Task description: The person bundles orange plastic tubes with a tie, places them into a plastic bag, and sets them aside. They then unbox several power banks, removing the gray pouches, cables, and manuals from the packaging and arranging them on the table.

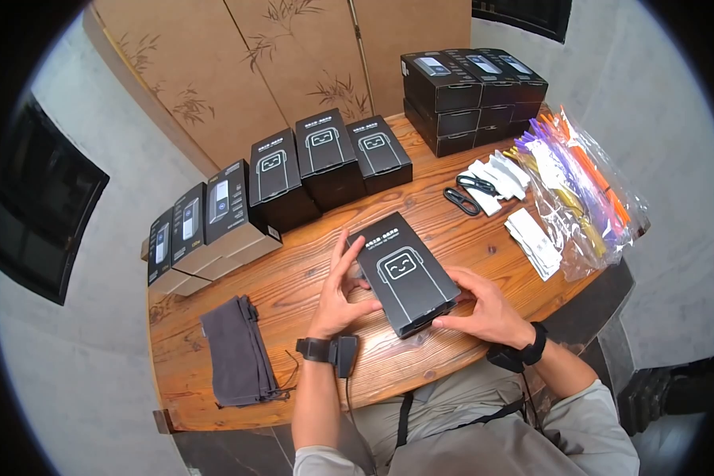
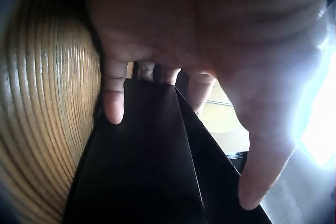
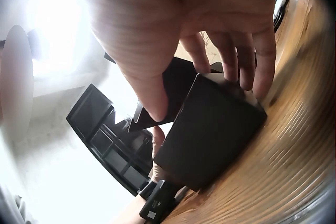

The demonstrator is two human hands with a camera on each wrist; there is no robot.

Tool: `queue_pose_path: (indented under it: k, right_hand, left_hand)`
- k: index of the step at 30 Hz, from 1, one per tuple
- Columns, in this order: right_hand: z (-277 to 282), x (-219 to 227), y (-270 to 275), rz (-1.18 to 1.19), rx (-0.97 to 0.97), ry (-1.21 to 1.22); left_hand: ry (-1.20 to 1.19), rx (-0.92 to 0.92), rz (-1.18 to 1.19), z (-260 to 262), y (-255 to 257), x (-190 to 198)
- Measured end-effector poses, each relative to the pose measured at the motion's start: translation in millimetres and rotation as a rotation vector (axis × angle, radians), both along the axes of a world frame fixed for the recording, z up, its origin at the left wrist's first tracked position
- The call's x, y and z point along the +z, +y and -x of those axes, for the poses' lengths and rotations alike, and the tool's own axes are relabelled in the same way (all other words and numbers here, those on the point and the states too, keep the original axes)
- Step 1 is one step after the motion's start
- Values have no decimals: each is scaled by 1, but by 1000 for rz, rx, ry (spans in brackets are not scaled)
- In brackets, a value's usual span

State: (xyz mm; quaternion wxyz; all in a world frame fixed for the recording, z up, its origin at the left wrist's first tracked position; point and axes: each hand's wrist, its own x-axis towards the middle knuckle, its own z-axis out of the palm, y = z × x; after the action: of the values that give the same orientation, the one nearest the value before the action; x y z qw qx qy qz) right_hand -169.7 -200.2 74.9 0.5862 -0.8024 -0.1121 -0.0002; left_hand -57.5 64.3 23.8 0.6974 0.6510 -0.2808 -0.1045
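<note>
A black box (image 1: 408,274) with a smiling-face drawing lies face up near the table's front edge, between both hands. The left hand (image 1: 339,297) holds its left side, fingers along the side and thumb near the front left edge. The right hand (image 1: 488,311) grips the front right corner, thumb at the near end and fingers on the right side. In the right wrist view a dark panel (image 3: 177,85) slants above the box body (image 3: 212,132), near the thumb. In the left wrist view two black faces of the box (image 2: 142,150) meet at an angle under the hand (image 2: 210,40).
Several black boxes (image 1: 321,147) stand at the back left, and more are stacked (image 1: 460,99) at the back right. A grey pouch (image 1: 238,353) lies left. Black cables (image 1: 462,201), white packets (image 1: 533,244) and a plastic bag of colourful sticks (image 1: 583,190) lie right.
</note>
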Motion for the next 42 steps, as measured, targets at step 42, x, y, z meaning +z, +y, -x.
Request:
queue_pose_path:
  k: [42]
  right_hand:
    - [-7,-1,-5,31,56,109]
  left_hand:
    - [-47,-40,-150,4,2,9]
